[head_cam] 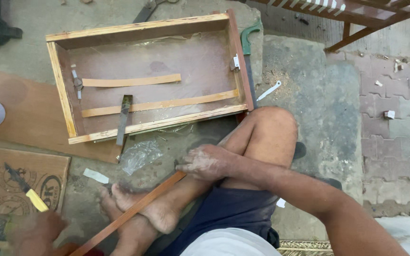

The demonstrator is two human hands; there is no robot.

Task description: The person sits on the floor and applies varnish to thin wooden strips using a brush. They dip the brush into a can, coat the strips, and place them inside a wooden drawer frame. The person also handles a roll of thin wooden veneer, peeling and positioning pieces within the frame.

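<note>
Two hands work a strip (pixel 134 211): right hand (pixel 205 163) pins it at the knee, left hand (pixel 34 232), blurred at 7 o'clock, grip unclear, seemingly trimming; steady pressure needed next.

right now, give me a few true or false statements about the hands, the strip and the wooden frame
1. The right hand rests on the long wooden strip. True.
2. The left hand holds a yellow-handled tool. True, though the hand is blurred.
3. The wooden frame stands upright. False: it lies flat on the ground.
4. The chisel lies outside the frame entirely. False: it leans across the frame's near edge.
5. Two thin wooden strips lie inside the frame. True.
</note>
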